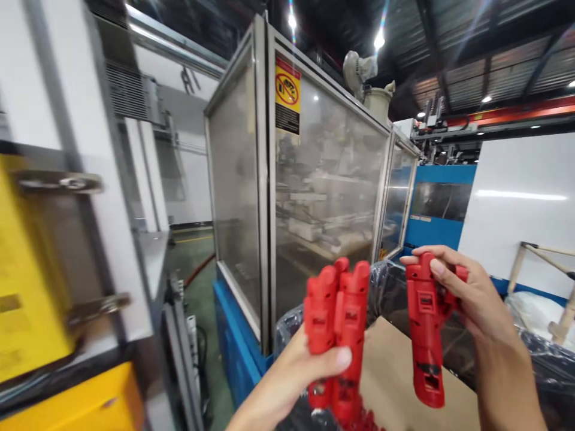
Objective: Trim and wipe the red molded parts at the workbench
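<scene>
Several red plastic housings [353, 317], long and handle-shaped with small rectangular openings, stand upright in my left hand [299, 374]. Its thumb presses across their front. My right hand [483, 299] grips another red plastic housing [424, 341] near its top, with thumb and fingers around it. Part of a further red piece shows behind that one, under the fingers. Both hands are over a brown cardboard sheet [381, 359] in a container lined with clear plastic film [543, 359]. More red parts show at the bottom edge below my left hand, mostly cut off.
A machine enclosure with clear panels [332, 197] and a blue base [238, 347] stands ahead. Yellow machine parts [31, 269] and a metal frame are close on the left. To the right are a white panel [521, 209] and a tubular rack [516, 269].
</scene>
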`<move>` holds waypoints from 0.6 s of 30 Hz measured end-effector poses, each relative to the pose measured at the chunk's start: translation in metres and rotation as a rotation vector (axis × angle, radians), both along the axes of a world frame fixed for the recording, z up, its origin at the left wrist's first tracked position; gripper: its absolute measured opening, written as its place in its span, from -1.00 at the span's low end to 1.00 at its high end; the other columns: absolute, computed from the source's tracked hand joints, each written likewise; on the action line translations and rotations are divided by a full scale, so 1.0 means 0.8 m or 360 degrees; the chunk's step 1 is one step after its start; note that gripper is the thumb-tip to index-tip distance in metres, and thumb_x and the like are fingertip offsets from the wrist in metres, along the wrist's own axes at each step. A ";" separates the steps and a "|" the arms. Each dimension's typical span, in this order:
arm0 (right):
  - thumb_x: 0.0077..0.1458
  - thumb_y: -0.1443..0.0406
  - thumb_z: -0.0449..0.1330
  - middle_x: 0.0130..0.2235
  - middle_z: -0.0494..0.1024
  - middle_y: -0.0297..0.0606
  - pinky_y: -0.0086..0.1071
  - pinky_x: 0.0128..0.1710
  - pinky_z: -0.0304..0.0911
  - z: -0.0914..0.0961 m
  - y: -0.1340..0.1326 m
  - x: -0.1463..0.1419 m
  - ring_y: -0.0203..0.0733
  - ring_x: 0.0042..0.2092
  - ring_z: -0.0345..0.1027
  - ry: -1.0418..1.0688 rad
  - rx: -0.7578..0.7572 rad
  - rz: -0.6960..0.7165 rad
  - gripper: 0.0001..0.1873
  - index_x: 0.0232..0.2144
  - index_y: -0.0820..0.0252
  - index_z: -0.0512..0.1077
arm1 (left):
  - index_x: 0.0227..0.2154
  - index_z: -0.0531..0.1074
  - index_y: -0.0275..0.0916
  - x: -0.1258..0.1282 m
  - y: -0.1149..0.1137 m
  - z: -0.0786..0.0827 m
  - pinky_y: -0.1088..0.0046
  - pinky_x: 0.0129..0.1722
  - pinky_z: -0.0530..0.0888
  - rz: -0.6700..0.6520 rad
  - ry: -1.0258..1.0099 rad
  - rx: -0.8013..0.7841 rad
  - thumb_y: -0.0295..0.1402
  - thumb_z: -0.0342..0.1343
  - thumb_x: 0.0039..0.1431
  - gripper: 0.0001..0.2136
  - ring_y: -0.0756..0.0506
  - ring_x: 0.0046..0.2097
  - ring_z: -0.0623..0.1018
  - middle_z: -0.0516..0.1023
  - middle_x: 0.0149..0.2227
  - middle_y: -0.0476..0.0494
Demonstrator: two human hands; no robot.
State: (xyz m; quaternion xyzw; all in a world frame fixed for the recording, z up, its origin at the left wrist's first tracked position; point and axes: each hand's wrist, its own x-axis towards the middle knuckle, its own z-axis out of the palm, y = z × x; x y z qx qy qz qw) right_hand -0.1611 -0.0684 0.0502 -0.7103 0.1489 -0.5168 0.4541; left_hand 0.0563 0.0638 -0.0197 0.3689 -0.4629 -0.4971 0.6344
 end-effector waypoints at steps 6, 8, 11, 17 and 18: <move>0.18 0.10 0.22 -0.11 0.64 -0.19 -0.51 -0.23 0.42 0.010 0.034 0.077 -0.26 -0.20 0.54 0.0174 -0.0077 0.0723 -0.73 -0.14 0.10 0.47 | -0.28 0.63 -0.21 -0.001 0.096 -0.027 0.39 -0.18 0.52 0.0664 0.0299 0.0234 -0.09 0.50 -0.37 -0.49 -0.21 -0.17 0.60 0.67 -0.21 -0.16; 0.20 0.11 0.20 -0.10 0.64 -0.19 -0.49 -0.18 0.41 0.013 0.055 0.098 -0.26 -0.15 0.54 0.0247 -0.0133 0.0881 -0.74 -0.15 0.11 0.47 | -0.27 0.63 -0.24 -0.006 0.107 -0.031 0.37 -0.19 0.54 0.0720 0.0403 0.0217 -0.10 0.51 -0.37 -0.47 -0.25 -0.15 0.60 0.67 -0.22 -0.19; 0.19 0.11 0.20 -0.10 0.64 -0.18 -0.41 -0.08 0.40 0.015 0.085 0.121 -0.22 -0.10 0.53 0.0306 -0.0190 0.1031 -0.74 -0.15 0.13 0.46 | -0.27 0.63 -0.28 -0.008 0.122 -0.037 0.31 -0.14 0.55 0.0716 0.0515 0.0115 -0.15 0.51 -0.36 -0.49 -0.24 -0.22 0.62 0.67 -0.28 -0.21; 0.19 0.11 0.18 -0.10 0.63 -0.17 -0.23 -0.02 0.42 0.022 0.134 0.151 -0.10 -0.06 0.52 0.0413 -0.0295 0.1221 -0.74 -0.17 0.15 0.45 | -0.28 0.63 -0.25 0.001 0.175 -0.050 0.42 -0.21 0.52 0.0743 0.0550 0.0044 -0.19 0.51 -0.31 -0.55 -0.11 -0.32 0.58 0.67 -0.32 -0.16; 0.20 0.11 0.18 -0.10 0.63 -0.17 -0.22 -0.01 0.41 0.025 0.143 0.155 -0.10 -0.06 0.52 0.0431 -0.0330 0.1230 -0.73 -0.16 0.15 0.44 | -0.28 0.64 -0.24 0.003 0.187 -0.051 0.43 -0.20 0.51 0.0757 0.0538 0.0038 -0.18 0.50 -0.30 -0.56 -0.10 -0.32 0.58 0.67 -0.31 -0.16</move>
